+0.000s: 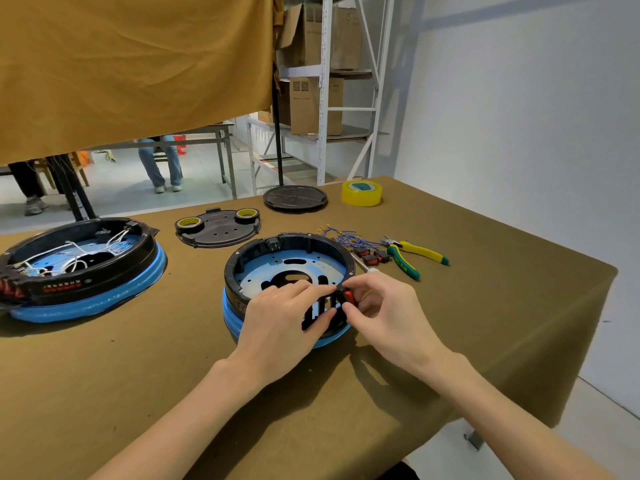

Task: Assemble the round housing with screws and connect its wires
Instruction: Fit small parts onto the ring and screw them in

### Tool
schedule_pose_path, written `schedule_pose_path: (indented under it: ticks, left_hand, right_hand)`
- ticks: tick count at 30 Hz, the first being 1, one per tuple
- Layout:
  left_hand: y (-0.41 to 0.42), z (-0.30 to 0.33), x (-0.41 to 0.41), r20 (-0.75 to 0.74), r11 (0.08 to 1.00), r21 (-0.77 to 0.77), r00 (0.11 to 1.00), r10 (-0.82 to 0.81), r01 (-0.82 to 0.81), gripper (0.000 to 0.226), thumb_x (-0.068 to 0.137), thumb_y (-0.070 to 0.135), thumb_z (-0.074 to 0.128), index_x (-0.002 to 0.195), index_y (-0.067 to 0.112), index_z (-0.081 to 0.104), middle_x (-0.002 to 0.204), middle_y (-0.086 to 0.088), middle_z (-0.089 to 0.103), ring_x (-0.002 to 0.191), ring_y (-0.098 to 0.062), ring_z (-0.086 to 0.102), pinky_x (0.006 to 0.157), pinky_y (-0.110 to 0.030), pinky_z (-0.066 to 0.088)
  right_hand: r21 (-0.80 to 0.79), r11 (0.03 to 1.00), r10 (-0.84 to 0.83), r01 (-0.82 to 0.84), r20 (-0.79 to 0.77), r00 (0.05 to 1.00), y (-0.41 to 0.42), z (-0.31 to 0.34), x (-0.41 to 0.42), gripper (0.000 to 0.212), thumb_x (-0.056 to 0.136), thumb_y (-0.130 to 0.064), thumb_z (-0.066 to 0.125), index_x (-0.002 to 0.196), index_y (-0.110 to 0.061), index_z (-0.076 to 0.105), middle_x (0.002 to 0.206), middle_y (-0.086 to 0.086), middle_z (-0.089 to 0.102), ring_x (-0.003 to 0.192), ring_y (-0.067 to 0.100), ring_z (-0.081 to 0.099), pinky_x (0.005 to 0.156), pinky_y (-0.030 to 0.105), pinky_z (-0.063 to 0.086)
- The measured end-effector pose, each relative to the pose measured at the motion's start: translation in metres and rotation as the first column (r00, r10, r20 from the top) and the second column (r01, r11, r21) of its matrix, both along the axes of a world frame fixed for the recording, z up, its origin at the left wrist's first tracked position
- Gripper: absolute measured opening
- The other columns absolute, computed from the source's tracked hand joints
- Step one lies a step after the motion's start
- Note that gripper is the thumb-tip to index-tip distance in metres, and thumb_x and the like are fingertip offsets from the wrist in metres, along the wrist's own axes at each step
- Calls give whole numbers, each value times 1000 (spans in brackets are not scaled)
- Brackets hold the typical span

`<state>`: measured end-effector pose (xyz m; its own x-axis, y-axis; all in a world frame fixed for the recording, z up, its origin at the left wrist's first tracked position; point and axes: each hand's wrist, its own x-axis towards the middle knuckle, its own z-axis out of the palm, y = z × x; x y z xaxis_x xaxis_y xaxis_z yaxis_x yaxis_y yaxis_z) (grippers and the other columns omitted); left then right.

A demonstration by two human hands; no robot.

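The round housing (287, 271) sits open side up near the middle of the table (173, 375), black rim above a blue band. The left hand (280, 320) grips a black slotted bracket (320, 311) at the near rim. The right hand (384, 306) pinches a small red switch (349, 297) against that rim, fingers curled. Judged: the housing is rigid plastic, light enough to slide, so it is best steadied by the rim. The switch is small and likely slippery — hold it by its sides. Loose blue wires (346, 237) beyond are thin, limp and easily tangled.
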<state>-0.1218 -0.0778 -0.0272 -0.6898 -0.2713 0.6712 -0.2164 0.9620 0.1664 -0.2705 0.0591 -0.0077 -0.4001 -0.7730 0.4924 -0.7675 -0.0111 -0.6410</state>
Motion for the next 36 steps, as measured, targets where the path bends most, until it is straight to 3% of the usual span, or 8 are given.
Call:
schedule_pose_path:
  ticks: [6,15,17,19,21,25,30,36]
  left_hand:
    - [-4,-1,1,-42,998,-2,998,-56,56,36,97,47,56,124,31,72,119,9,68,84,-6,63,69,-24,53]
    - [-3,-1,2,-178,983,139,980,-91,117,27,92,43,66,104,22,75,106,9,68,87,-7,66,74,-34,59]
    - [-1,-1,3,-222,982,145,971,-89,123,27,92,40,65,106,19,75,105,7,68,90,-5,66,76,-31,60]
    - [0,-1,3,-238,984,125,967,-93,125,30,93,40,62,105,16,75,105,3,68,91,-8,66,75,-31,60]
    - [0,-2,3,-225,991,72,970,-97,116,31,92,39,63,101,13,77,103,-1,68,86,-12,67,72,-34,61]
    - [-2,-6,6,-241,992,54,966,-97,113,30,90,37,67,98,11,80,103,-6,70,83,-13,70,71,-36,62]
    - [0,-9,4,-201,996,-16,975,-91,90,28,89,39,69,90,14,81,101,-6,71,78,-15,70,65,-39,61]
    - [2,-5,5,-147,998,36,988,-37,43,36,83,42,76,110,18,76,112,1,72,87,-14,71,74,-29,60]
  right_hand:
    - [-13,999,44,-43,19,999,7,4,8,49,87,-11,79,127,-26,56,91,-12,64,79,9,68,69,20,58]
    - [-154,988,8,22,194,981,11,4,17,44,85,-7,81,121,-22,59,100,-7,66,83,12,66,74,25,57]
    - [-63,996,-41,66,331,943,12,3,18,41,86,-20,82,120,-24,58,94,-3,67,75,8,64,68,22,56]
    - [45,998,4,-36,572,820,9,4,21,41,88,-35,79,122,-23,59,86,6,73,66,9,66,62,22,57]
    - [31,997,32,-70,665,746,5,7,25,40,89,-40,76,120,-20,61,83,5,76,64,15,70,58,25,58]
    - [-84,996,69,-22,614,786,-3,7,27,20,93,-23,75,108,-13,67,81,6,76,66,20,74,54,26,57]
    - [-32,999,-9,27,462,887,-3,-1,26,18,88,-30,80,99,-24,67,82,-2,73,66,16,74,49,26,56]
    - [-3,991,-125,132,287,950,3,-4,19,28,85,-15,78,105,-29,63,78,-8,70,74,3,67,63,15,54]
